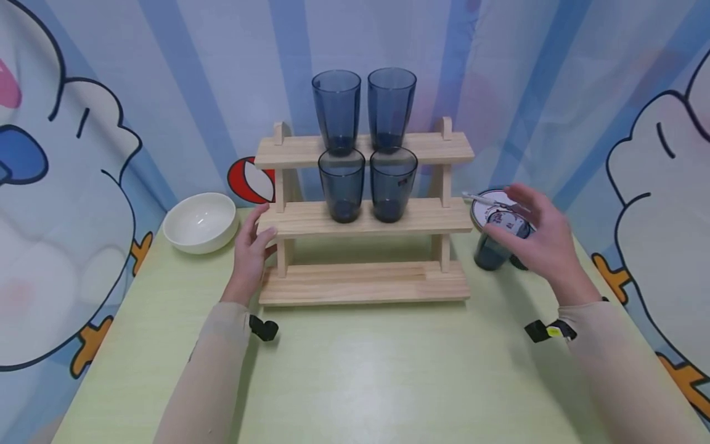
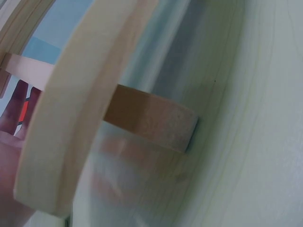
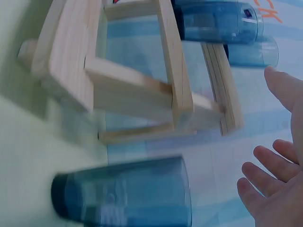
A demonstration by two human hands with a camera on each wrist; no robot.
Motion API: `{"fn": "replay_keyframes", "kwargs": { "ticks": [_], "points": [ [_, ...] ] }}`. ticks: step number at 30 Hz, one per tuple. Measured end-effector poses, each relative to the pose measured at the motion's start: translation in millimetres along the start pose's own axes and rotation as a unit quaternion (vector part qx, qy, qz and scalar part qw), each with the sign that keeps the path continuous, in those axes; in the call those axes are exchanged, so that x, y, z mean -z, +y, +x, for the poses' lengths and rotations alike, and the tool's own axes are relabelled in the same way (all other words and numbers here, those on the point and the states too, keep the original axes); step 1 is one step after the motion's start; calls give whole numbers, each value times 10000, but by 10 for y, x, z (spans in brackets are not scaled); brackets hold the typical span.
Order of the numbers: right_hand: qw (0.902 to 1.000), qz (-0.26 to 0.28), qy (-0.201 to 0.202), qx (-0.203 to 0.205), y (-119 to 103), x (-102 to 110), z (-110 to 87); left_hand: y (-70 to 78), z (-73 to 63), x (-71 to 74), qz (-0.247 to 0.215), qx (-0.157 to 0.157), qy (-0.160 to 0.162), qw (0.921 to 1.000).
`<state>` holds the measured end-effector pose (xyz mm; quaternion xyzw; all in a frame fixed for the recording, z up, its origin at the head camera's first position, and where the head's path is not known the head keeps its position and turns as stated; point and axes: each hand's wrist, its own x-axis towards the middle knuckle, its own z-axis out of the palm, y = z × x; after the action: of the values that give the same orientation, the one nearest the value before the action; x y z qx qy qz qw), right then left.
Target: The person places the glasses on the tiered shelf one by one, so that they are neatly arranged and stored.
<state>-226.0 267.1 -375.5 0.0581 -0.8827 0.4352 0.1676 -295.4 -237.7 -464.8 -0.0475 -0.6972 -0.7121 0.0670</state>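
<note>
My left hand is at the left end of the three-tier wooden rack, touching its middle tier. In the left wrist view the fingers extend behind the bottom board, partly hidden. My right hand hovers around the upper part of a blue-grey glass standing on the table, thumb and fingers spread. In the right wrist view this glass is apart from the fingers. Two tall glasses stand on the top tier, and two shorter glasses on the middle tier. The bottom tier is bare.
A white bowl sits left of the rack. Behind the right hand are a round printed item, a thin white object and a dark base, partly hidden. A patterned curtain hangs behind the table.
</note>
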Motion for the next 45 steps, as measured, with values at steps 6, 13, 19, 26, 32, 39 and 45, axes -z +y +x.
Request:
{"fn": "replay_keyframes", "kwargs": {
  "ticks": [6,13,19,26,32,39,45],
  "points": [
    [9982,-387,79,-449,254,304,-88,-11,0,4,-10,34,6,10000],
    [9945,-684,150,-779,517,589,-117,4,-2,5,-49,-7,-13,10000],
    [9923,-634,-181,-1045,721,633,-98,14,-5,1,-57,15,3,10000],
    [9874,106,-497,-1500,1037,632,-79,10,-16,-17,-37,70,-7,10000],
    [9813,628,-759,-1657,1201,577,-54,20,-15,-24,-40,55,-8,10000],
    [9801,549,-893,-1687,1281,529,-59,36,-18,-25,-57,98,20,9999],
    [9823,520,-880,-1566,1275,466,-36,41,-24,-28,-106,80,27,9999]
  ]
}}
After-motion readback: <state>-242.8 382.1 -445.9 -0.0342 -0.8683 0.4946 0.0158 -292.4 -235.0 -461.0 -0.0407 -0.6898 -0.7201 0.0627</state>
